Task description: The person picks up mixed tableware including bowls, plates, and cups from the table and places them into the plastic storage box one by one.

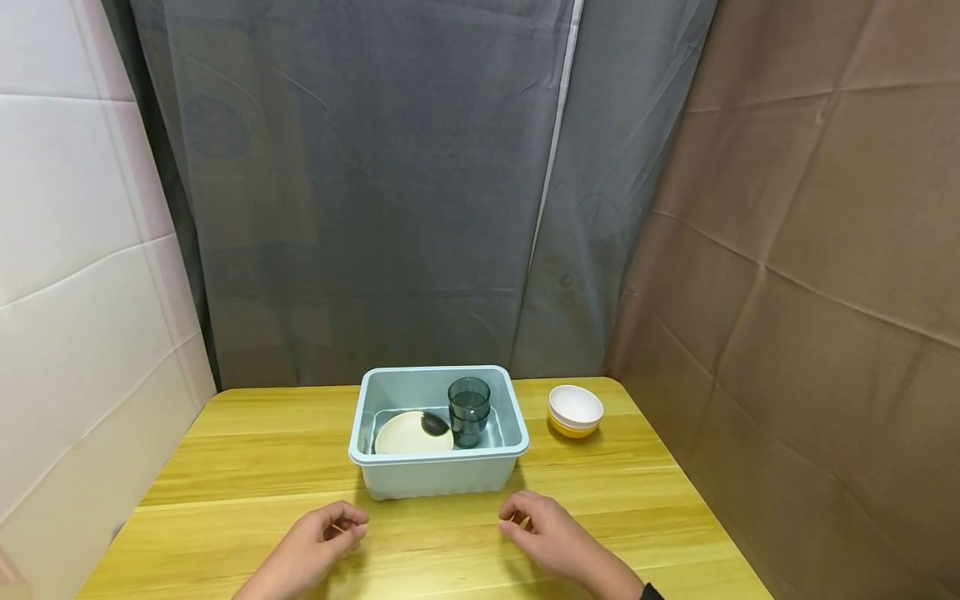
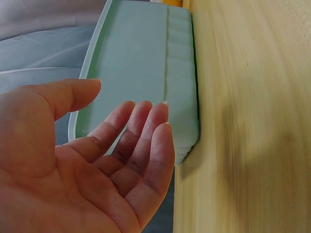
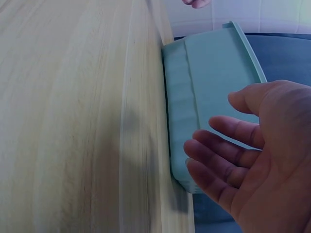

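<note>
A pale blue-green plastic basin [image 1: 442, 477] stands on the wooden table between and beyond my two hands. Inside it lie a cream plate [image 1: 405, 435], a dark oval piece [image 1: 434, 424] at the plate's right edge, and two dark see-through cups [image 1: 468, 408], one stacked in the other. My left hand [image 1: 318, 540] hovers in front of the basin's left corner, fingers loosely bent, holding nothing. On the other side my right hand [image 1: 551, 537] is held likewise before the right corner. Both wrist views show a gap between thumb and fingers, with the basin wall behind.
Right of the basin, a white bowl [image 1: 576, 406] sits in a yellow bowl [image 1: 573, 430]. The wooden table [image 1: 427, 550] reaches back to a grey curtain [image 1: 360, 192]. A white cloth [image 1: 75, 250] hangs at the left, a brown cloth [image 1: 825, 275] at the right.
</note>
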A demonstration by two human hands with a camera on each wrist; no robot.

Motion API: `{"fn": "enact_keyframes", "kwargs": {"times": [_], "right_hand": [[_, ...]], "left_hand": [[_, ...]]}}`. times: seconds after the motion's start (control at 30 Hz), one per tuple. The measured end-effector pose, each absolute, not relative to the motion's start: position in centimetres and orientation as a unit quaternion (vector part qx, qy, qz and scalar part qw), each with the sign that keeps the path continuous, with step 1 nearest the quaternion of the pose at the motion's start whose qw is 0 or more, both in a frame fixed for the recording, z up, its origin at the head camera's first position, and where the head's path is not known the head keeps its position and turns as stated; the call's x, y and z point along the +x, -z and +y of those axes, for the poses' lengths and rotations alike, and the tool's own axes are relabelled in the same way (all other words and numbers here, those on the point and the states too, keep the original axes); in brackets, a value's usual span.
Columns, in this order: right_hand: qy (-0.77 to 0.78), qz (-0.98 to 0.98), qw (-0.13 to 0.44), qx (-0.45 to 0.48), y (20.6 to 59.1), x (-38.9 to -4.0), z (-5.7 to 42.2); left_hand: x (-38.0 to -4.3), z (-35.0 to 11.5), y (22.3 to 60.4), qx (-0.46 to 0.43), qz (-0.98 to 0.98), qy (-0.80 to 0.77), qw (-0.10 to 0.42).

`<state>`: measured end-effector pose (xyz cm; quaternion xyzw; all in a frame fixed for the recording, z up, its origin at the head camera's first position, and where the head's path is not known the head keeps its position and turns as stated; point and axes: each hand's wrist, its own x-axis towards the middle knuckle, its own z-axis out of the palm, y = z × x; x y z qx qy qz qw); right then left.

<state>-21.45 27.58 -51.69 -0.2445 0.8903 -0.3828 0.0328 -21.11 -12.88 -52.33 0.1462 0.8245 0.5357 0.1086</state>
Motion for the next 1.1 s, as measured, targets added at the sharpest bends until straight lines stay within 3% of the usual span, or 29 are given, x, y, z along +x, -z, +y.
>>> {"fn": "enact_keyframes", "kwargs": {"times": [0.33, 0.57, 0.97, 1.1], "right_hand": [[0.383, 0.894, 0.016, -0.233, 51.5, -22.0, 28.5], [0.371, 0.912, -0.015, -0.176, 49.8, -23.8, 31.5], [0.311, 0.941, -0.135, 0.002, 48.1, -33.0, 40.2], [0.282, 0.95, -0.13, 0.043, 47.8, -36.7, 42.4]], "left_hand": [[-21.1, -12.9, 52.6, 0.142, 0.823, -0.539, 0.114], [-21.0, -12.8, 52.4, 0.135, 0.821, -0.543, 0.115], [-21.0, -13.0, 52.4, 0.145, 0.824, -0.535, 0.115], [-21.0, -13.0, 52.6, 0.143, 0.825, -0.533, 0.119]]}}
